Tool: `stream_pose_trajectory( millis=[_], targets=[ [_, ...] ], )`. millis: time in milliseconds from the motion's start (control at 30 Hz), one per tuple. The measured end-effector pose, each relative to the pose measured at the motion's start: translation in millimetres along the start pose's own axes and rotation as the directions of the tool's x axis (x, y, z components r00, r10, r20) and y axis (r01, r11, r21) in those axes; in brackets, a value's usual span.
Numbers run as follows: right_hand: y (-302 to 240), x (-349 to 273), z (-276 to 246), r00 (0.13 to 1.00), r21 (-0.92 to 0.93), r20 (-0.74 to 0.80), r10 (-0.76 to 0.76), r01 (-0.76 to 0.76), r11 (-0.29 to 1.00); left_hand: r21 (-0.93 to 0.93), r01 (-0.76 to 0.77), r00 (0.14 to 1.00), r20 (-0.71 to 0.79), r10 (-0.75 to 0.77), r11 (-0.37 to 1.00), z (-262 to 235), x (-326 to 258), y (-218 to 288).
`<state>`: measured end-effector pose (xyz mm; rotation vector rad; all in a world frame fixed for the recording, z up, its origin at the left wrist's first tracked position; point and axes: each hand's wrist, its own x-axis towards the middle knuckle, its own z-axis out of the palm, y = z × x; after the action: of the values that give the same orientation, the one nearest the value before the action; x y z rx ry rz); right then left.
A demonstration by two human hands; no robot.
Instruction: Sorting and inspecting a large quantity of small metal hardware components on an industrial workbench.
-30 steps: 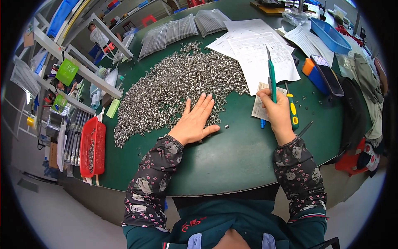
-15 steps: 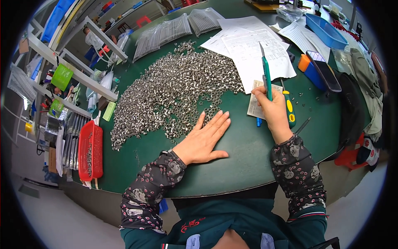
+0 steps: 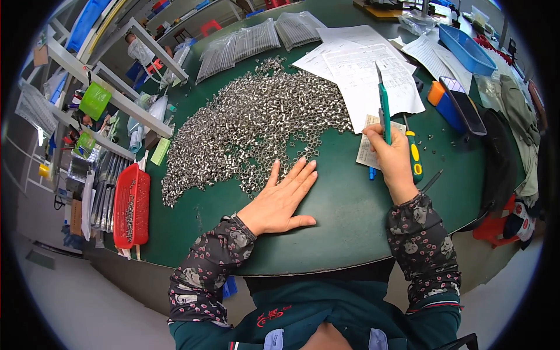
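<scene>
left hand (image 3: 281, 202) flat, grasping nothing, centre; right hand (image 3: 392, 162) gripping green pointed tool (image 3: 384, 111), right of centre; metal rings (image 3: 256, 114) heaped upper centre, bulk apparently remaining; small parts (image 3: 130, 216) in red basket (image 3: 142, 219), lower left, perhaps finished

One green-handled tool (image 3: 384, 108), one phone (image 3: 465, 108)

The small rings (image 3: 262, 111) I see heaped here look like bright, shiny metal. Beneath them the green tabletop (image 3: 350, 239) is smooth, with a soft sheen. The green-handled tool (image 3: 385, 114) has a smooth, plastic-looking grip and a metal blade (image 3: 379, 74). Patterned sleeves (image 3: 210, 265) are cloth, the white sheets (image 3: 376, 73) matt paper, the red basket (image 3: 142, 216) plastic, the clear bags (image 3: 255, 41) glossy film.
</scene>
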<state>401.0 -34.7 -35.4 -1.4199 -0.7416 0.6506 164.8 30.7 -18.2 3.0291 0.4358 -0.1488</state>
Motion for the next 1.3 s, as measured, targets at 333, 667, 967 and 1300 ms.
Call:
stream_pose_trajectory(
  millis=[333, 667, 967, 1300],
  targets=[
    [1, 0, 1, 1.0, -0.007, -0.005, 0.005, -0.005, 1.0, -0.076, 0.094, 0.989, -0.107, -0.102, 0.993, -1, -3, -14],
    [0, -1, -1, 1.0, 0.02, -0.011, 0.006, -0.005, 1.0, -0.128, 0.188, 0.973, -0.113, -0.202, 0.974, 7, -8, -38],
    [-1, -1, 0, 1.0, -0.007, 0.012, 0.0, 0.0, 1.0, -0.046, 0.168, 0.984, -0.045, -0.17, 0.985, 10, 0, -36],
    [-4, -2, 0, 1.0, -0.026, 0.01, 0.002, -0.001, 1.0, -0.013, 0.268, 0.962, -0.047, -0.268, 0.963, 12, -5, -42]
  ],
)
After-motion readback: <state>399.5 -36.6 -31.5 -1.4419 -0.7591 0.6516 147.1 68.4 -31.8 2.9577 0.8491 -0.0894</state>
